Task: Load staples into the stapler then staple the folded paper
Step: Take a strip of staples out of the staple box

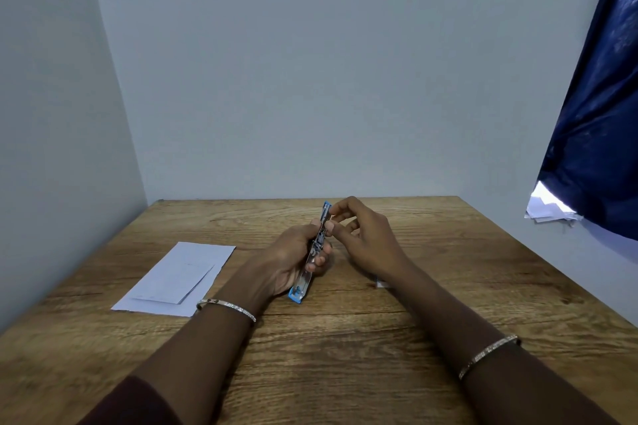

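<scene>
A blue and silver stapler (312,254) is opened out into a long strip above the middle of the wooden table (345,338). My left hand (286,262) is wrapped around its middle and holds it up. My right hand (366,235) pinches at the stapler's upper metal part with thumb and forefinger; whether staples lie between those fingers is too small to tell. The folded white paper (176,278) lies flat on the table to the left of my left hand.
A small whitish item (380,284) peeks out from under my right wrist. Grey walls close the table at the back and left. A dark blue curtain (600,121) hangs at the right, with white papers (549,209) below it.
</scene>
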Demonstrator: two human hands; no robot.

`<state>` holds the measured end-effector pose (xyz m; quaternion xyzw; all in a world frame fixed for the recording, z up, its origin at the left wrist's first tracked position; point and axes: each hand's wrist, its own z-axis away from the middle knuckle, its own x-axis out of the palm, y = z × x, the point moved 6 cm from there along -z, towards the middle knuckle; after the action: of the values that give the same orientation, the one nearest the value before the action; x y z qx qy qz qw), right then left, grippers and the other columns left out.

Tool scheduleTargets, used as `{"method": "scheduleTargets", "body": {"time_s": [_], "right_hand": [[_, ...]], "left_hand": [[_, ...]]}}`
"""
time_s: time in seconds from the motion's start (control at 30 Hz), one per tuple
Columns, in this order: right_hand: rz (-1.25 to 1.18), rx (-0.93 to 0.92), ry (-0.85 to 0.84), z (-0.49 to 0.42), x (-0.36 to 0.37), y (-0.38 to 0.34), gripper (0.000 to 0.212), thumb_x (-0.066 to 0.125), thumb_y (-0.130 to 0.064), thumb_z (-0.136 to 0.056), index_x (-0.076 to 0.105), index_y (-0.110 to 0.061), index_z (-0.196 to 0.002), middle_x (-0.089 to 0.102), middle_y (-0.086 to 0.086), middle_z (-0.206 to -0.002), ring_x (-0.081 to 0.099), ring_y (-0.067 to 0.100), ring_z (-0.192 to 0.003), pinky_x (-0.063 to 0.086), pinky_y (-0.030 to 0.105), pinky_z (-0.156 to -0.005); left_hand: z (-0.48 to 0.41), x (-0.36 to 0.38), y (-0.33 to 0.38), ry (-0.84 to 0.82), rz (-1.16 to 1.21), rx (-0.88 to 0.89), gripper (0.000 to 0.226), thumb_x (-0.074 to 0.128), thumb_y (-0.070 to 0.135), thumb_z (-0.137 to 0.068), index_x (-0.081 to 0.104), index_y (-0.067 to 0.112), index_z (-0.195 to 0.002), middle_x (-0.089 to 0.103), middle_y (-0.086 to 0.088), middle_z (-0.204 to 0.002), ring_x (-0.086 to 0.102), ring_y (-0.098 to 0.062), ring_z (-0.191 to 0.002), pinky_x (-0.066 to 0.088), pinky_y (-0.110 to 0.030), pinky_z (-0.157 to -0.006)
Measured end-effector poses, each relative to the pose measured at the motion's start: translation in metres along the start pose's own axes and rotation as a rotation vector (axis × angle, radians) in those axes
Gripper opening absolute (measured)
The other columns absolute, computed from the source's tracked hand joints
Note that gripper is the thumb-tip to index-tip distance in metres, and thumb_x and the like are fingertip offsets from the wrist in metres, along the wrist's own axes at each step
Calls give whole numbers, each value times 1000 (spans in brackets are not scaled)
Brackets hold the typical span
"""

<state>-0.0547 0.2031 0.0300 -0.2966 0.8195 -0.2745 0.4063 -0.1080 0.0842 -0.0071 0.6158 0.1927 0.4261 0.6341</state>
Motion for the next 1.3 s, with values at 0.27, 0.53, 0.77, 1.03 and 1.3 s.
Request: {"method": "scheduleTargets", "body": {"time_s": [0.27,0.53,0.77,1.03,1.3], "right_hand": [[20,54,-143,3,9,-2,14,62,-29,-95,54,-22,-104,66,-11,-85,61,8,-71,50,33,-70],[-32,45,-135,2,6,-5,20,70,-32,-91,57,-18,-96,65,-3,-92,59,20,-78,49,33,-72],[-81,-77,-23,4,6,-20,17,81,-16,-83,66,-8,-81,67,-5,-69,61,-4,-60,43,8,-58],[-199,-68,-72,0,1,-23,21,86,-1,-72,71,-10,-84,76,6,-70,70,6,-63,51,17,-61],[-443,153,-17,-6,-6,-1,9,77,-15,-87,72,-8,-90,77,6,-66,72,16,-58,58,28,-61]], "left_hand": [[0,6,-3,-70,-6,0,40,27,23,-111,47,2,-85,54,-8,-44,41,-10,-28,29,-14,-28],[-2,1,-2,12,-2,8,30,31,13,-109,49,1,-88,55,-8,-44,41,-9,-26,28,-14,-26],[-4,-4,-2,62,19,3,26,32,13,-108,49,3,-91,56,-9,-48,42,-10,-29,29,-14,-26],[-6,-6,-1,117,34,43,34,29,17,-110,48,4,-86,52,-6,-42,42,-10,-28,27,-13,-26],[-4,-1,0,43,-32,43,40,27,26,-111,49,2,-88,55,-5,-43,40,-9,-26,26,-14,-26]]}}
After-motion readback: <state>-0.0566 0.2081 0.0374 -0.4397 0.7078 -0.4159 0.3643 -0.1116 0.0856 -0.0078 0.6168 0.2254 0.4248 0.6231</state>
